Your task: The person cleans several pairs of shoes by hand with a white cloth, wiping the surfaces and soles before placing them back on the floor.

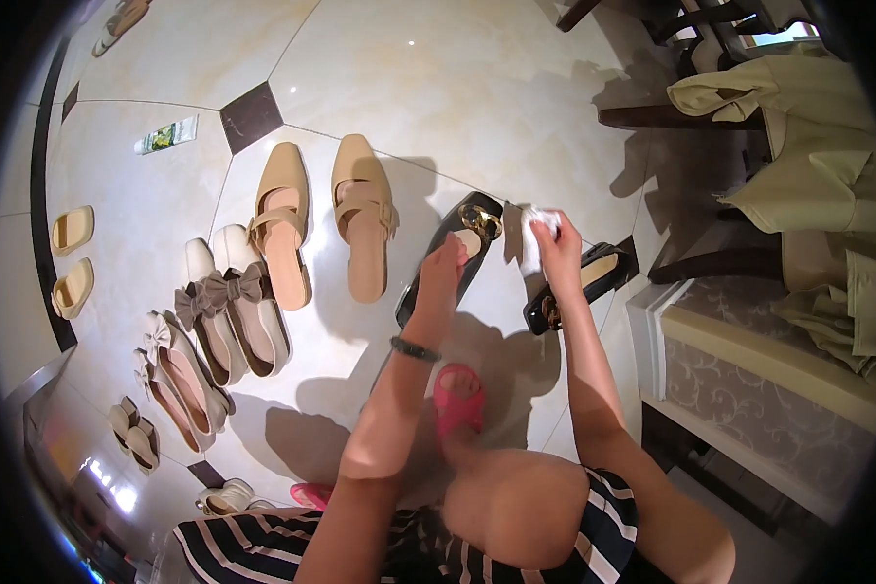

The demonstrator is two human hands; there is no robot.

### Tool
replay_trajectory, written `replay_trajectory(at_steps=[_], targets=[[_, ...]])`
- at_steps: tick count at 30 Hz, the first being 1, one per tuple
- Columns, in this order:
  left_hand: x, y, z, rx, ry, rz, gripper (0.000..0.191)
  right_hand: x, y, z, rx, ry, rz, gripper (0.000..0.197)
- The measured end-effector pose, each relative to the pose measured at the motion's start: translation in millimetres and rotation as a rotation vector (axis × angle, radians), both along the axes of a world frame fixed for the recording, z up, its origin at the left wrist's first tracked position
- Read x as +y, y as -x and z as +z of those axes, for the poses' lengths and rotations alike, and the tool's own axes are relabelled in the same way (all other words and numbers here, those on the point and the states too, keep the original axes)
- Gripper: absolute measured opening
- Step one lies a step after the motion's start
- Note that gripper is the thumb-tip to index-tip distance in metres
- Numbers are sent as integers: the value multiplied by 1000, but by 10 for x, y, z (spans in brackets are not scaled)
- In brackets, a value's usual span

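Note:
My left hand (444, 269), with a dark band at the wrist, grips a black loafer (471, 269) at its opening. A gold chain ornament (480, 221) sits across that shoe's front, and the hand hides part of its inside. Between the fingers and thumb of my right hand (563, 252) is a crumpled white cloth or tissue (531, 237), held apart from the shoe. The matching black loafer (604, 285) lies on the tiled floor beneath my right hand and wrist, pointing the opposite way and partly covered.
Tan strapped mules (367, 270) stand left of the loafer. Cream flats with brown bows (259, 332), bow-trimmed flats (190, 387) and small beige shoes (73, 230) lie farther left. A white-green tube (166, 135) rests beyond. Right are a patterned bench (759, 379) and pale green garments (810, 190).

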State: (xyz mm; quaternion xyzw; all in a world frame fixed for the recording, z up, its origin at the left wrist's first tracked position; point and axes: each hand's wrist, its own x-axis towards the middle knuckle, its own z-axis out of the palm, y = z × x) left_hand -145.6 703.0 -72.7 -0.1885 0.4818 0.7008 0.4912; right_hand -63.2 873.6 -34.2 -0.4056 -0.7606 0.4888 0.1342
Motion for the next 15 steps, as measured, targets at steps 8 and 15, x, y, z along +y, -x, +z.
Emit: replay_trajectory(at_steps=[8,15], targets=[[611,137,-174,-496,-374,478,71,123,490,-358,-44,-285,315,15],[299,-473,-106,-413,-325,352,51,-210,482,-90,24,-174,328,16]])
